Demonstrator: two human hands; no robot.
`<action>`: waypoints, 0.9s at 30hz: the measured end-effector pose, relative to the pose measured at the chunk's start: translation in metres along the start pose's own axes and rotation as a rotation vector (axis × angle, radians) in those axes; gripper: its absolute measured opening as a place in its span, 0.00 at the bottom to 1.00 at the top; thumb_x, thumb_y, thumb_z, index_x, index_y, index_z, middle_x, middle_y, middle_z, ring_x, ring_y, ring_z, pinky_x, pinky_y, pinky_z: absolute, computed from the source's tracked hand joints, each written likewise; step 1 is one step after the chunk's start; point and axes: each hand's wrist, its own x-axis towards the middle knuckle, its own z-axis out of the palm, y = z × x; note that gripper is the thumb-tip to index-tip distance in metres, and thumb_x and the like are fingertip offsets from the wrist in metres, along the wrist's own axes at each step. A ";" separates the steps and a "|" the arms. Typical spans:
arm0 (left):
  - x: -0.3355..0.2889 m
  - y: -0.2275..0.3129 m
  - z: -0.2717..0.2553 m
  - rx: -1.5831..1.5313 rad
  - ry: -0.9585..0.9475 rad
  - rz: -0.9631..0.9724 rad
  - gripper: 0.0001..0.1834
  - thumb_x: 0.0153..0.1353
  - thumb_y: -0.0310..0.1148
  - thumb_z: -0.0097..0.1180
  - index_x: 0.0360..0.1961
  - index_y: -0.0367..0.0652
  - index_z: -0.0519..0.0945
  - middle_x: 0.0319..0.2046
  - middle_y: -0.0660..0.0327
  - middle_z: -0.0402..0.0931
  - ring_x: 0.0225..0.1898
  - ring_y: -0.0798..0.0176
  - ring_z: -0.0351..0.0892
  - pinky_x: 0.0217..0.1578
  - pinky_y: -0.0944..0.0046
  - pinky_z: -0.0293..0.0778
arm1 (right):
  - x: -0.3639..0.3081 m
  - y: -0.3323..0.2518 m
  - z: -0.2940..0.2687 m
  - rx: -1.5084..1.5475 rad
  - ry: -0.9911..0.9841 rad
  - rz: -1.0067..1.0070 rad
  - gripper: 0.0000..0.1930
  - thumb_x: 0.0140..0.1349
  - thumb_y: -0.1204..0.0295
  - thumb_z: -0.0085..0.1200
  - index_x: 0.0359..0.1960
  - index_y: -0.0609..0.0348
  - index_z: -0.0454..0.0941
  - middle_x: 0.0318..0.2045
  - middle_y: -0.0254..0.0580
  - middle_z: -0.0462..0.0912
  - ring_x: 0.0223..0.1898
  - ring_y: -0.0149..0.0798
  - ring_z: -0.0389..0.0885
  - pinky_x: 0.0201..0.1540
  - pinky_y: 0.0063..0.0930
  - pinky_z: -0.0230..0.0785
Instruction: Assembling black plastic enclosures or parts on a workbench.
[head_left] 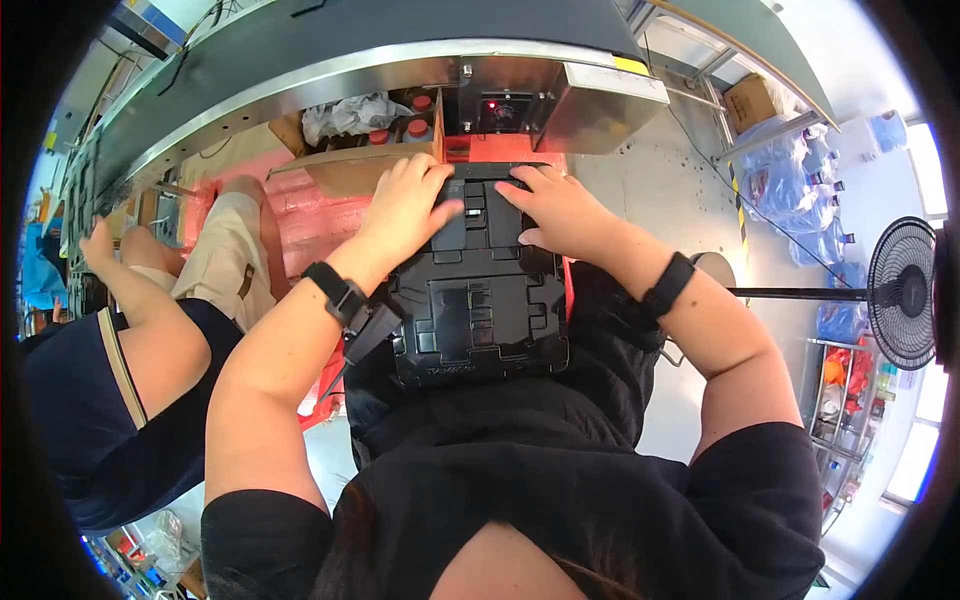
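A black moulded plastic case (490, 310), full of raised blocks and shaped recesses, lies across my lap, with its far end reaching the workbench edge. A crosswise seam divides it into a far and a near part. At the far left corner my left hand (408, 205) grips the case, fingers over the edge and thumb on the top. My right hand (565, 212) holds the opposite far corner, its fingers bent over the edge and thumb lying inward. What the fingertips touch beneath the rim is hidden.
Ahead runs a dark-topped workbench (420, 28) with a metal edge. Under it sit a cardboard box (350, 170) with red-capped bottles and a metal box (605, 108). A person (130, 390) sits close at my left. A black fan (900, 280) stands at right, near bagged bottles (785, 190).
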 end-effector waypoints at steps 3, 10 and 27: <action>-0.019 0.007 -0.004 0.120 -0.090 0.083 0.29 0.54 0.41 0.59 0.55 0.40 0.70 0.56 0.55 0.66 0.57 0.51 0.65 0.55 0.51 0.62 | -0.005 0.003 -0.039 0.117 -0.083 -0.089 0.27 0.51 0.65 0.63 0.54 0.58 0.74 0.54 0.50 0.72 0.57 0.51 0.69 0.58 0.39 0.63; -0.033 0.020 -0.004 0.277 -0.186 0.116 0.29 0.60 0.42 0.53 0.60 0.41 0.67 0.63 0.56 0.61 0.66 0.56 0.57 0.64 0.45 0.52 | 0.032 0.000 -0.191 0.302 0.256 -0.120 0.22 0.55 0.64 0.58 0.51 0.60 0.76 0.46 0.49 0.80 0.47 0.44 0.79 0.51 0.33 0.70; 0.147 -0.245 -0.215 0.644 0.455 0.015 0.15 0.59 0.31 0.52 0.46 0.38 0.79 0.47 0.51 0.76 0.50 0.49 0.74 0.51 0.55 0.69 | 0.250 0.087 -0.214 -0.222 0.119 0.159 0.35 0.42 0.60 0.68 0.53 0.65 0.74 0.52 0.53 0.76 0.54 0.48 0.75 0.55 0.36 0.67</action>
